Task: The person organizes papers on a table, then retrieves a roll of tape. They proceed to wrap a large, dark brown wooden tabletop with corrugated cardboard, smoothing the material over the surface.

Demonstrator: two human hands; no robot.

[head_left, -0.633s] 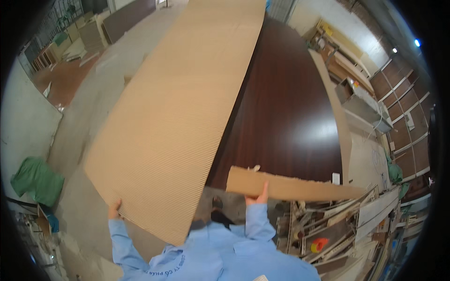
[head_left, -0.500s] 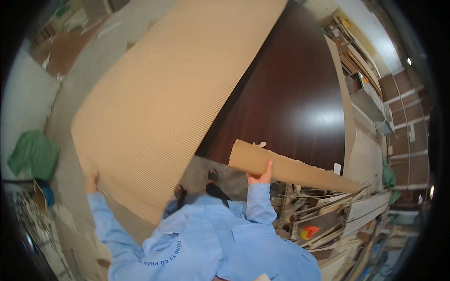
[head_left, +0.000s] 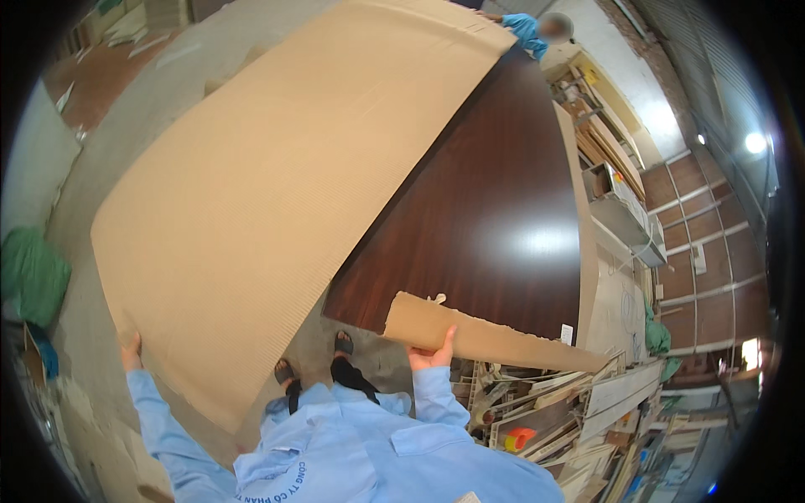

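My left hand grips the near left edge of a large corrugated cardboard sheet. The sheet slants away from me across the left part of a dark brown, glossy wood panel. My right hand is closed on a folded-up flap of cardboard with a torn upper edge, along the panel's near side. My thumb lies over the flap's face; the other fingers are mostly hidden under it. At the far end, a co-worker in a blue top has a hand by the sheet's edge.
Scrap wood strips lie piled at the lower right, with an orange tape dispenser among them. A green sack sits at the far left. Stacked boards and a grey metal cabinet line the right side.
The view has tilted up, bringing the co-worker at the far end into sight. Both my hands keep their holds; the sheet's near left corner appears farther left.
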